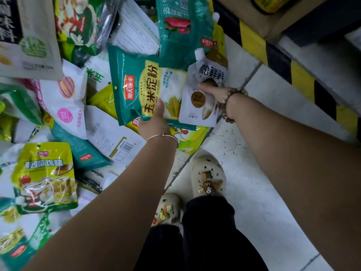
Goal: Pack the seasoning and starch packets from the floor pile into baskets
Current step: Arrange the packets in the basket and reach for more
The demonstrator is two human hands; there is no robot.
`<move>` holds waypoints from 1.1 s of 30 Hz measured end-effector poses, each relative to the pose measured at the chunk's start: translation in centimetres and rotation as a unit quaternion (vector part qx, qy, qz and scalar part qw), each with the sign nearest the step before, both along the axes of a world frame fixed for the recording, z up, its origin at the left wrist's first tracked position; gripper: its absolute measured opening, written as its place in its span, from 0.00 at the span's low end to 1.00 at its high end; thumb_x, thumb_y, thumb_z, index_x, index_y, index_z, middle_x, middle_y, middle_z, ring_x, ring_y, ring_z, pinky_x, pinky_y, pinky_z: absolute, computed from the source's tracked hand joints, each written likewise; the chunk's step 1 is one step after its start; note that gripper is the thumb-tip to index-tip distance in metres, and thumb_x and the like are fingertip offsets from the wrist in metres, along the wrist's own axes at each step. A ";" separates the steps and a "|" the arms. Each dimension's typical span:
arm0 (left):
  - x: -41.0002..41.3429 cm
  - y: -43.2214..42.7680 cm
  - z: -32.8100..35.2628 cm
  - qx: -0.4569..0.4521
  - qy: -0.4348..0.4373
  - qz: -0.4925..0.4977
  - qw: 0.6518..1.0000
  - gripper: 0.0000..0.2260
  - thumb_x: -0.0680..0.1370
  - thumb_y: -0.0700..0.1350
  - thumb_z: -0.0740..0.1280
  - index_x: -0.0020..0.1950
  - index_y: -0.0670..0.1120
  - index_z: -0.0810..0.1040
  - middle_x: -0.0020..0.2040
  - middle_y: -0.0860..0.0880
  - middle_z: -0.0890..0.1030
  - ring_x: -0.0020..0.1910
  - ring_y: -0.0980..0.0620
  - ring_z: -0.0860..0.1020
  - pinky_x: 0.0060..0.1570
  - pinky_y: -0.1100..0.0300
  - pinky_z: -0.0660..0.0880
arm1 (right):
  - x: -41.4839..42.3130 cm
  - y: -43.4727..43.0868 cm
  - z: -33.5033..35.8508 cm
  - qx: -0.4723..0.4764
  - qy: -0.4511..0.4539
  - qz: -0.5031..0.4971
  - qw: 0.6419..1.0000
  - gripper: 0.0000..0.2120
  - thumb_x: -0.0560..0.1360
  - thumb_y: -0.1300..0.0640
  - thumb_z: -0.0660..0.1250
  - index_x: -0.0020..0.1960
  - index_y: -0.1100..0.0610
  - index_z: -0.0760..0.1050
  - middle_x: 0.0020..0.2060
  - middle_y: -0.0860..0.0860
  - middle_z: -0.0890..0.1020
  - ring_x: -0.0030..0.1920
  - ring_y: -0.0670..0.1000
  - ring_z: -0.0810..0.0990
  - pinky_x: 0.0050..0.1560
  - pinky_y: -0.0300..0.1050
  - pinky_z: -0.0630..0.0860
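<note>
Your left hand (154,122) pinches the starch packet (136,85) at its lower edge, centre frame. Only the thumb shows on the printed face; the fingers are under the packet and out of sight. The packet's upper right corner is hidden by a teal pouch (181,30), and its right side by the white pouch (203,89), so its full outline is hard to judge. Its big title runs from the bottom of the frame towards the top, letter tops facing left, and the hang-hole edge faces left too.

Your right hand (213,94) grips the white pouch just right of centre, touching the starch packet's right side. The thumb lies across the front (the other fingers are behind it, unseen). The pouch stands lengthwise up the frame, its spout cap at the top and leaning slightly left.

Both packets sit at the right edge of the pile (64,106), which fills the left half of the frame and is cut off at the top and left. Many labels there are blurred. The pale floor (263,182) shows at lower right.
</note>
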State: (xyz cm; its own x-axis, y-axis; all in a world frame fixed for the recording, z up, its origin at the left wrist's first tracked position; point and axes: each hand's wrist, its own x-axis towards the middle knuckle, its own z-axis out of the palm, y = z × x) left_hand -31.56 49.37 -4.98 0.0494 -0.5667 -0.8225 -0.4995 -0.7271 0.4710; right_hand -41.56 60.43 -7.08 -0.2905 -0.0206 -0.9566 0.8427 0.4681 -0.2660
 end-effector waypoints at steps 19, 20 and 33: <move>5.6 -4.8 13.7 -0.072 0.002 -0.225 0.972 0.35 0.74 0.44 0.72 0.75 0.40 0.58 0.71 0.44 0.68 0.68 0.48 0.70 0.68 0.54 0.66 | 8.6 6.5 13.0 0.046 0.163 -0.212 0.963 0.12 0.70 0.61 0.73 0.53 0.59 0.78 0.43 0.49 0.82 0.40 0.46 0.80 0.37 0.36 0.76; 6.1 -4.5 14.8 -0.067 0.019 -0.234 0.970 0.32 0.72 0.43 0.73 0.73 0.39 0.64 0.67 0.44 0.73 0.64 0.47 0.73 0.66 0.49 0.69 | 9.2 7.0 14.1 0.045 0.172 -0.224 0.958 0.11 0.70 0.61 0.73 0.52 0.59 0.78 0.43 0.49 0.82 0.40 0.46 0.80 0.35 0.36 0.75; 8.1 4.2 25.5 -0.050 0.212 -0.412 0.885 0.13 0.73 0.32 0.69 0.55 0.43 0.75 0.43 0.48 0.81 0.39 0.51 0.80 0.46 0.50 0.80 | 13.7 15.8 28.8 0.143 0.300 -0.204 0.921 0.09 0.68 0.58 0.74 0.47 0.56 0.78 0.42 0.48 0.82 0.45 0.49 0.81 0.47 0.46 0.78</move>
